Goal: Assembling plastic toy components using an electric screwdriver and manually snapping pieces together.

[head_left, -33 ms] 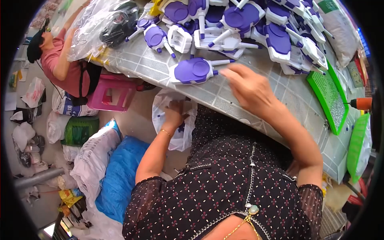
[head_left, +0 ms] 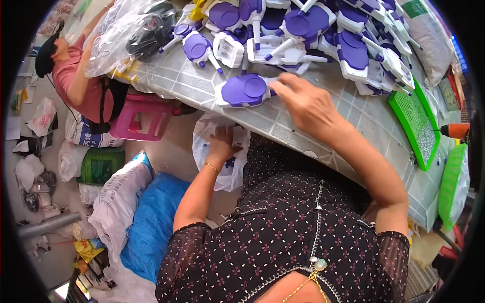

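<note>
A purple-and-white plastic part with a flat oval body and prongs lies near the edge of the grey tiled-pattern table. My right hand is at its prong end, thumb and fingers closed there and covering most of the prongs. Below the table edge, my left hand reaches into a translucent white plastic bag. Its fingers look stretched out with the thumb apart, though the tips are partly hidden. Small dark purple pieces show in the bag beside it.
A heap of similar purple-and-white parts covers the table's far side. On the right are a green perforated tray, a green basket and an orange-handled tool. A person sits left beside a pink stool; sacks lie below.
My right hand has shifted slightly left, over the prongs of the plastic part. My left hand stays in the bag, with little visible movement.
</note>
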A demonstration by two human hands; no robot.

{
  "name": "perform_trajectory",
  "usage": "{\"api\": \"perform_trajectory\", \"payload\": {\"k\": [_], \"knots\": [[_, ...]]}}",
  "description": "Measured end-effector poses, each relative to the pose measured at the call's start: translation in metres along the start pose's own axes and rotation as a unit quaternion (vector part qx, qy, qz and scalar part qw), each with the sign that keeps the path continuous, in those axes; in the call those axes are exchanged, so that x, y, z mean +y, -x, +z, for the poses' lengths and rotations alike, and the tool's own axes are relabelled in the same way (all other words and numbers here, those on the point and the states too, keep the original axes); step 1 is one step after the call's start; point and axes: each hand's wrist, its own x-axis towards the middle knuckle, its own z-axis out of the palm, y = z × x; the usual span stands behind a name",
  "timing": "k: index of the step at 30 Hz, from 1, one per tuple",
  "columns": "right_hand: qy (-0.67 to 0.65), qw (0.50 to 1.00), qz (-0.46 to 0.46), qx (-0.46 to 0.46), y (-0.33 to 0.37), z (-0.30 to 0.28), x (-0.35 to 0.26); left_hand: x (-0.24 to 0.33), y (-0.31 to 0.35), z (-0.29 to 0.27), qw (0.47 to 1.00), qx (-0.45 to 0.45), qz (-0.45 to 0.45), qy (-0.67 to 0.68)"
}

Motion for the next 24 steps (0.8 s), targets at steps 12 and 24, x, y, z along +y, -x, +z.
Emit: {"api": "perform_trajectory", "payload": {"k": [12,24], "knots": [[-0.042,0.993,-0.045,-0.105,0.015,-0.06,-0.024,0.092,-0.062,-0.265,0.937,0.165,0.197,0.238],[0.166,0.799,0.154,0.558,0.193,-0.326,-0.053,0.181,-0.078,-0.18,0.472,-0.208,-0.034,0.856]]}}
